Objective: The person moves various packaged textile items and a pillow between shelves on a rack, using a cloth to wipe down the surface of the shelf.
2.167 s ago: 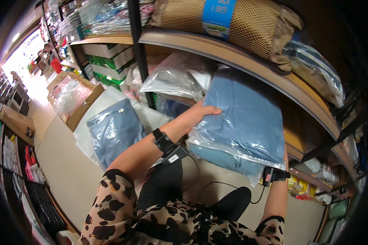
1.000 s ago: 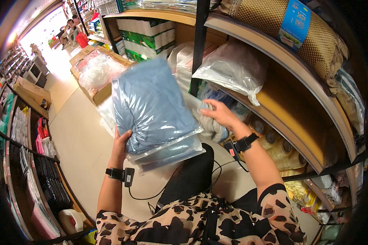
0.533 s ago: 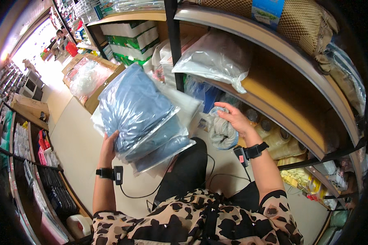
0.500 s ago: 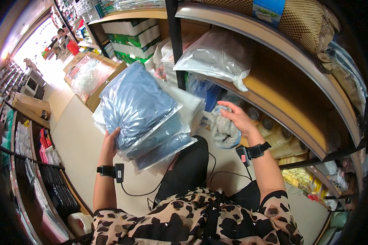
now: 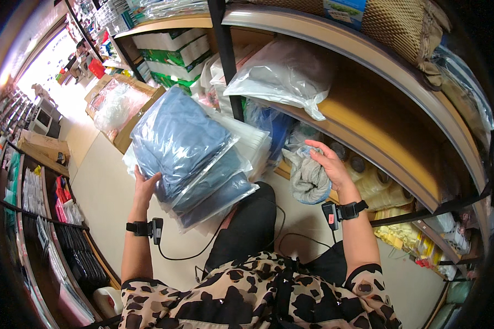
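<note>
A stack of folded blue cloth items in clear plastic bags (image 5: 178, 140) is tilted in front of me on the left. My left hand (image 5: 144, 189) is closed on the near left edge of the stack, and part of its fingers is hidden by the plastic. To the right, my right hand (image 5: 335, 169) pinches a crumpled grey cloth with a light blue edge (image 5: 308, 180) between thumb and fingers. The cloth hangs apart from the bags. Behind the blue bags, whitish clear plastic packets (image 5: 247, 140) stick out to the right.
On the right, a shelf (image 5: 379, 129) carries a white plastic bag (image 5: 280, 74), with rolls of clear film (image 5: 379, 189) below it. An open cardboard box (image 5: 127, 123) stands beyond the stack. Stocked shelves (image 5: 49, 241) line the left. Cables run from both wrist straps.
The grey cloth and my right hand have shifted slightly right. My left hand keeps its grip on the bagged stack, with its fingers shifted a little. The whole view has moved slightly.
</note>
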Action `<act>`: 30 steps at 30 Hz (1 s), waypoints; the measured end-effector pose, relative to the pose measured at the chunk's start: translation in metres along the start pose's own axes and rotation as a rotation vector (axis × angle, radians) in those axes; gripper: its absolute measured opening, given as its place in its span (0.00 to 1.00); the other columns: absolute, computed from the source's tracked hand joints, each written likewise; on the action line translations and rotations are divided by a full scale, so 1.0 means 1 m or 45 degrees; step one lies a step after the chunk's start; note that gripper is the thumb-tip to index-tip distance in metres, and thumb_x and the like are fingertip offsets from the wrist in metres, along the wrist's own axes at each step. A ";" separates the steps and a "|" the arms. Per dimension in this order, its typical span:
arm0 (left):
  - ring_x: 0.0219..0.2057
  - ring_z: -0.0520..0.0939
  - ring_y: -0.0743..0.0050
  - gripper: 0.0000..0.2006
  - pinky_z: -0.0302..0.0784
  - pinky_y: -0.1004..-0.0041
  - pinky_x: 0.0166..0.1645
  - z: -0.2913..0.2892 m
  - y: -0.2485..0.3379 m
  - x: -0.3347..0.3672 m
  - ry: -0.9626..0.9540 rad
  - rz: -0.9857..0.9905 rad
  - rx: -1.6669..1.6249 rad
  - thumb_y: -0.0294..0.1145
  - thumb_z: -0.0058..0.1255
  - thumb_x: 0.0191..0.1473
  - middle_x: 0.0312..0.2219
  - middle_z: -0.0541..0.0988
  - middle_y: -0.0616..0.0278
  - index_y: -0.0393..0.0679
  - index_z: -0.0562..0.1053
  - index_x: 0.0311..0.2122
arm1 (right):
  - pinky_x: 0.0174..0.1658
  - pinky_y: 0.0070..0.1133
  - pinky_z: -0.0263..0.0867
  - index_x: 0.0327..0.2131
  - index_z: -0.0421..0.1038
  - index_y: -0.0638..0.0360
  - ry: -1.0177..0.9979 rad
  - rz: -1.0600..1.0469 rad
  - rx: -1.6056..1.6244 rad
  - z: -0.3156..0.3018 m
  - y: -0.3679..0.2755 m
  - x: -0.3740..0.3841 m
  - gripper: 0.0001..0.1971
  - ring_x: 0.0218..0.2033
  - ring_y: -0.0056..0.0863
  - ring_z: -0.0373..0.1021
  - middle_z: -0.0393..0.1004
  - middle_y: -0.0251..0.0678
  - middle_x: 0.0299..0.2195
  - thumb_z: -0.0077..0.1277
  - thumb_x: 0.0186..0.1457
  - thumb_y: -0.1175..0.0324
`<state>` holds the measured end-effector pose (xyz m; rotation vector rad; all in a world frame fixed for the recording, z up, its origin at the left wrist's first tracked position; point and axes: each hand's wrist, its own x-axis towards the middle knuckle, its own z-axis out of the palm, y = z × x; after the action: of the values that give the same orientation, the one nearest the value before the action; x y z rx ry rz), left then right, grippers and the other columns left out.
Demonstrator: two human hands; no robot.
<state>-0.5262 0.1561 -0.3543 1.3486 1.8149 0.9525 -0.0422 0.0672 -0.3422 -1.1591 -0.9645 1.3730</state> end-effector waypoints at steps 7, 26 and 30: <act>0.53 0.60 0.50 0.38 0.57 0.68 0.55 0.003 0.002 0.012 -0.031 0.117 0.328 0.33 0.50 0.36 0.52 0.57 0.39 0.35 0.51 0.55 | 0.38 0.16 0.64 0.47 0.62 0.58 0.088 -0.057 0.263 -0.017 -0.003 -0.021 0.16 0.34 0.17 0.67 0.69 0.30 0.35 0.43 0.54 0.69; 0.53 0.60 0.49 0.30 0.56 0.65 0.56 0.029 0.088 0.006 0.036 0.715 0.757 0.30 0.49 0.41 0.52 0.58 0.43 0.39 0.56 0.53 | 0.40 0.17 0.63 0.50 0.58 0.57 0.183 -0.137 0.347 -0.040 0.001 -0.036 0.18 0.37 0.19 0.65 0.68 0.31 0.38 0.42 0.55 0.67; 0.53 0.60 0.50 0.32 0.54 0.65 0.57 0.101 0.172 -0.001 -0.218 1.299 0.660 0.30 0.55 0.40 0.51 0.59 0.44 0.41 0.57 0.52 | 0.42 0.17 0.62 0.53 0.55 0.53 0.179 -0.170 0.406 -0.044 0.000 -0.045 0.21 0.39 0.20 0.65 0.67 0.32 0.40 0.41 0.55 0.68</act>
<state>-0.3588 0.2052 -0.2579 2.7071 1.2159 0.7863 -0.0001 0.0211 -0.3453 -0.9198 -0.6807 1.2658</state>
